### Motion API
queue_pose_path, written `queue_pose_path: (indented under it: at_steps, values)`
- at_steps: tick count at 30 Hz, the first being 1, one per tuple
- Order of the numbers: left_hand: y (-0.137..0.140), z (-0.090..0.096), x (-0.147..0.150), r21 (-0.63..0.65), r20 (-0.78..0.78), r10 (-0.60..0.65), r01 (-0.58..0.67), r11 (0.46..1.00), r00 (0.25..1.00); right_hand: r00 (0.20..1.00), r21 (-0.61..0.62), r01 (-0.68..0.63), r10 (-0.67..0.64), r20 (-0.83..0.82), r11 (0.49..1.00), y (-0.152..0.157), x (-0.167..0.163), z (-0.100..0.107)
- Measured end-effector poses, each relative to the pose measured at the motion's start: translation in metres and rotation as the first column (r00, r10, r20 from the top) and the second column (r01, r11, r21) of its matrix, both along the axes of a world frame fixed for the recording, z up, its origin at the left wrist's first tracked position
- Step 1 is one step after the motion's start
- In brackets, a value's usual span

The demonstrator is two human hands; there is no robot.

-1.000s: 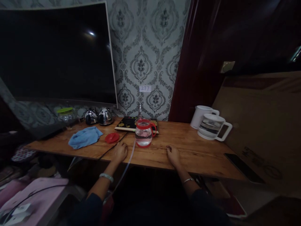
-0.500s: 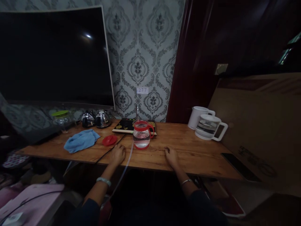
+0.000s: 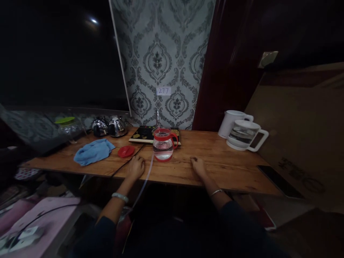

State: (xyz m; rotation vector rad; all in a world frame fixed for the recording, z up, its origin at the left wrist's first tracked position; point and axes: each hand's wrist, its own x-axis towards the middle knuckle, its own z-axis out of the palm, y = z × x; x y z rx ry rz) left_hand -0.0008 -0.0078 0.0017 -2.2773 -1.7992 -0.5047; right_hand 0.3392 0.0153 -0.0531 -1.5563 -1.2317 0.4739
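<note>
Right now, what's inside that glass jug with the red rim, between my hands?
The glass jug holds clear water in roughly its lower half. Its red lid lies off on the wooden table. Dim light hides whether anything sits at the bottom.

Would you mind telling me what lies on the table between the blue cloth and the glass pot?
In the head view, a red lid lies between the blue cloth and the glass pot, with a dark cable beside it.

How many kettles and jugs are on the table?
5. A red-rimmed glass jug sits between the hands. Two white kettles stand at the right. Two shiny steel kettles sit at the back left. More may hide in the dark.
</note>
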Motion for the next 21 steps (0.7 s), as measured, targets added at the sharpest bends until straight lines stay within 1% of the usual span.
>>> queue_pose_path:
  at_steps: [4, 8, 12, 15, 18, 21]
  values:
    - [0.002, -0.002, -0.002, -0.008, 0.002, -0.007, 0.008, 1.000, 1.000, 0.985, 0.012, -0.021, 0.023, -0.171, 1.000, 0.022, -0.009, 0.005]
    - [0.003, -0.007, -0.006, 0.003, 0.028, -0.022, 0.022, 1.000, 0.999, 0.953, 0.089, -0.052, 0.076, -0.293, 0.995, 0.037, -0.026, 0.014]
    - [0.005, -0.013, -0.009, 0.028, 0.099, -0.040, 0.037, 0.999, 0.994, 0.926, 0.173, -0.083, 0.141, -0.351, 0.981, 0.050, -0.039, 0.030]
    - [0.004, -0.016, -0.009, 0.054, 0.147, -0.064, 0.057, 0.997, 0.987, 0.894, 0.231, -0.115, 0.202, -0.399, 0.966, 0.060, -0.048, 0.047]
    - [0.001, -0.015, -0.008, 0.050, 0.162, -0.057, 0.049, 0.998, 0.985, 0.854, 0.274, -0.160, 0.272, -0.443, 0.948, 0.065, -0.056, 0.063]
    - [0.000, -0.014, -0.007, 0.032, 0.179, -0.031, 0.026, 0.999, 0.983, 0.854, 0.286, -0.184, 0.298, -0.427, 0.940, 0.066, -0.060, 0.068]
